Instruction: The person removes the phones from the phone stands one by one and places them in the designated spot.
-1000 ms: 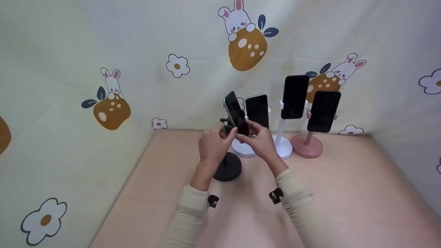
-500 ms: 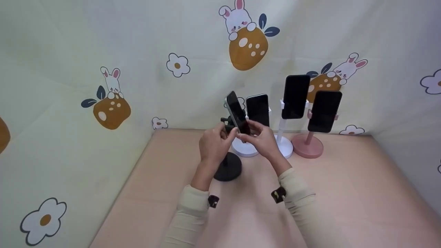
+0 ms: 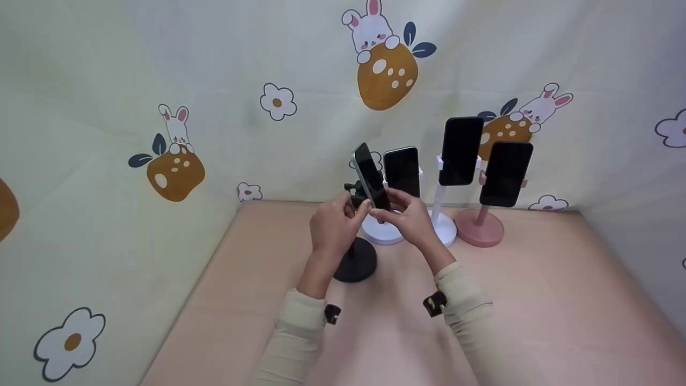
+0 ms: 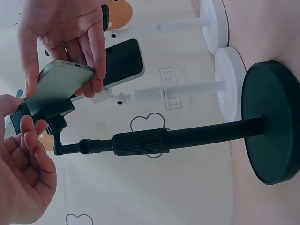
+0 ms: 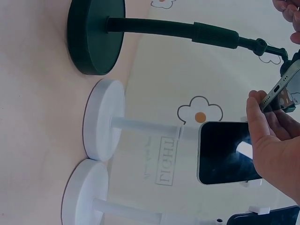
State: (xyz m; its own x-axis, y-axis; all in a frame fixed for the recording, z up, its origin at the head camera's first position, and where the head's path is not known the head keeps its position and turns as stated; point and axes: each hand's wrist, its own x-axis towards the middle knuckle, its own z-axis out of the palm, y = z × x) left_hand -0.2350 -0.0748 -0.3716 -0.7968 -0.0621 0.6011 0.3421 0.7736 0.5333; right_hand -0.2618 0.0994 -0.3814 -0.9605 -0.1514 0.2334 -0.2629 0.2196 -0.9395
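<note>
A pale-green-backed phone point(image 3: 371, 172) leans in the clamp of a dark phone stand point(image 4: 206, 133), its screen tilted to the right. With thumb and fingers my right hand point(image 3: 411, 215) grips the phone's lower end, one on each edge. My left hand point(image 3: 333, 225) pinches the dark clamp point(image 4: 20, 117) behind the phone, its fingers curled. In the left wrist view, the stand's thin neck and ribbed collar show below the clamp. The stand's round base point(image 3: 355, 262) sits flat on the table. In the head view both hands hide much of the clamp.
Two white stands, one with a phone point(image 3: 403, 170) and one with a taller-mounted phone point(image 3: 462, 151), stand behind the right hand. A pink stand point(image 3: 478, 229) bearing another phone is at the far right. A printed cloth point(image 3: 300, 145) backs the table point(image 3: 541, 289).
My right forearm has shifted slightly to the right. The phone, the dark stand and my left hand look nearly the same.
</note>
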